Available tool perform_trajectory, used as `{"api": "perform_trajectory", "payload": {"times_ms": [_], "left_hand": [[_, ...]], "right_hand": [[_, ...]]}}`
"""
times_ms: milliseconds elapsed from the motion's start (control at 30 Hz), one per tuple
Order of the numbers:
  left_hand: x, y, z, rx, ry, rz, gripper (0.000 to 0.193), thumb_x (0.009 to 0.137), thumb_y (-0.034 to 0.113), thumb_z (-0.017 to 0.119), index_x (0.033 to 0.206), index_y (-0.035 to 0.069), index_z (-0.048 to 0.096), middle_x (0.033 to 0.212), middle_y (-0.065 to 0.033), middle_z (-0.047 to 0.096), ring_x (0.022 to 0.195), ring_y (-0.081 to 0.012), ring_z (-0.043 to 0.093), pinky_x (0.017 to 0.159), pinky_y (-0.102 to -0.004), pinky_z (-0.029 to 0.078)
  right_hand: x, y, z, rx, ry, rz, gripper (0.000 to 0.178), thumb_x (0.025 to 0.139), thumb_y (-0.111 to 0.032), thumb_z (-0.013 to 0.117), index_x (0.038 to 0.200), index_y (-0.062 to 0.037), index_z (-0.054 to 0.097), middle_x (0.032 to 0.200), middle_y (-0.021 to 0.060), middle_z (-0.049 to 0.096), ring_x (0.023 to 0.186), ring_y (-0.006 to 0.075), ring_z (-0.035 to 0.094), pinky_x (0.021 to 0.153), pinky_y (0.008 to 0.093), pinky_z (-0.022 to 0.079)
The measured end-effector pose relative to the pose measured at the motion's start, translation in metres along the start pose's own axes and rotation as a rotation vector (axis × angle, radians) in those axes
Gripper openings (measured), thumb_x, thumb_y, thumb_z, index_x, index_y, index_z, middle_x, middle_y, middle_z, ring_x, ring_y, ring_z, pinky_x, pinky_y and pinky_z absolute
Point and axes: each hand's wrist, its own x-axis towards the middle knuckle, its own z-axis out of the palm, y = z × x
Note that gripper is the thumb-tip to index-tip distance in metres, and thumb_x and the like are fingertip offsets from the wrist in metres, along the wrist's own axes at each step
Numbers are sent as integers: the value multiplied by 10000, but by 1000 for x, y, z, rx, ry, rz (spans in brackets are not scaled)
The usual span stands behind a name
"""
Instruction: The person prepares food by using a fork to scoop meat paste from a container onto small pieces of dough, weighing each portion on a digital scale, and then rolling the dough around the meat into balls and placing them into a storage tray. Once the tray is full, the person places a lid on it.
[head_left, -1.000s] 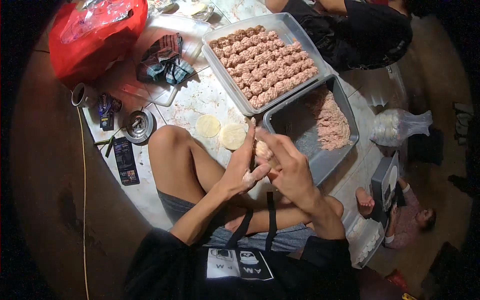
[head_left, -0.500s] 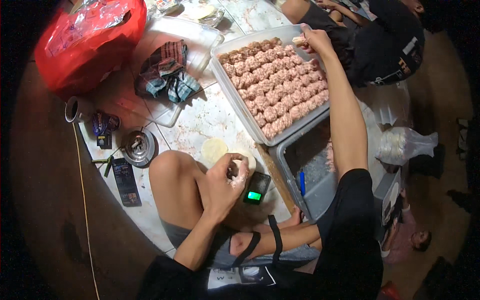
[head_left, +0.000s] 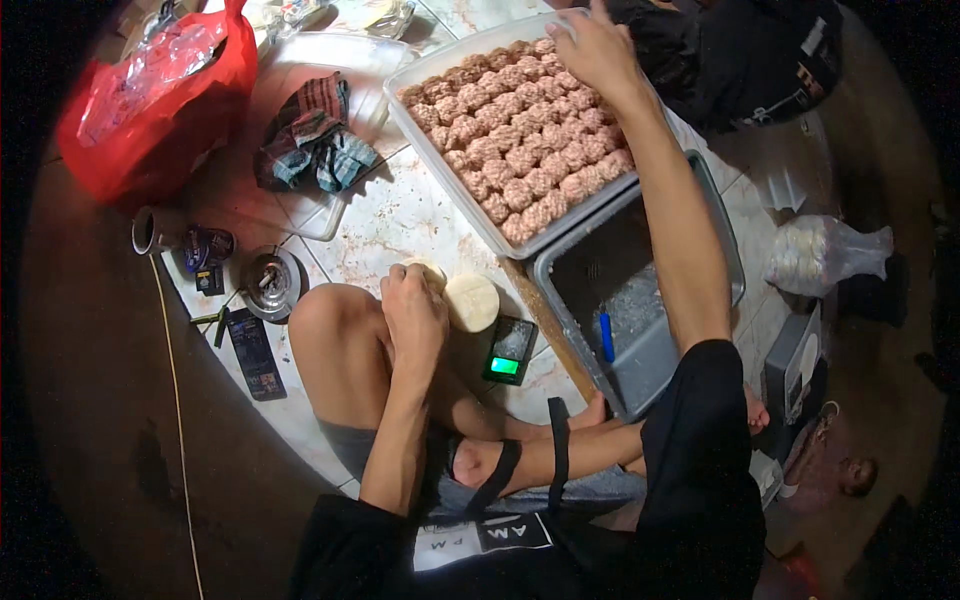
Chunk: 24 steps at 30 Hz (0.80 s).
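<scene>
My left hand (head_left: 413, 310) is bent over a pale round dough wrapper (head_left: 432, 270), its fingertips curled onto the edge. Beside it lies a thicker round stack of wrappers (head_left: 471, 304). My right hand (head_left: 592, 58) reaches to the far right corner of a clear plastic tub (head_left: 447, 190), with thumb and forefinger apart and nothing visible in them. Rows of pink, lumpy filled dumplings (head_left: 520, 135) cover the inside of that tub. A small digital scale (head_left: 510, 350) with a lit green display sits near my left hand.
A grey tub (head_left: 640, 385) holding a blue-handled tool (head_left: 606, 337) stands at my right. Leftward are a red plastic bag (head_left: 160, 120), checked cloth (head_left: 318, 140), cup (head_left: 155, 230), ashtray (head_left: 270, 284) and phone (head_left: 255, 353). A bag of wrappers (head_left: 815, 255) lies right; another person (head_left: 770, 60) sits beyond.
My left hand has moved left onto the wrapper, uncovering the thicker stack. My right hand has gone from gripping a small pale piece to spread fingers at the tub's corner.
</scene>
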Motion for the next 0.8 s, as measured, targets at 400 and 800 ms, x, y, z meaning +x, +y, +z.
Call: {"api": "perform_trajectory", "payload": {"times_ms": [400,800], "left_hand": [[8,-18,-13,-675,305,-23,128,979,87,673,1061,-11,684,1032,-151,740,911,-237,685,800,-316,532],[-67,89,15,-1650,-921,-413,501,1045,297,646,1375,-66,547,1247,-199,668,1121,-313,692,1021,-445,575]], "right_hand": [[-341,-58,-93,15,-816,558,430,852,-389,801,915,35,762,937,280,745,929,451,744,822,542,585],[-364,8,-165,-434,-475,663,160,846,-24,650,928,13,782,904,282,747,856,418,768,709,513,612]]}}
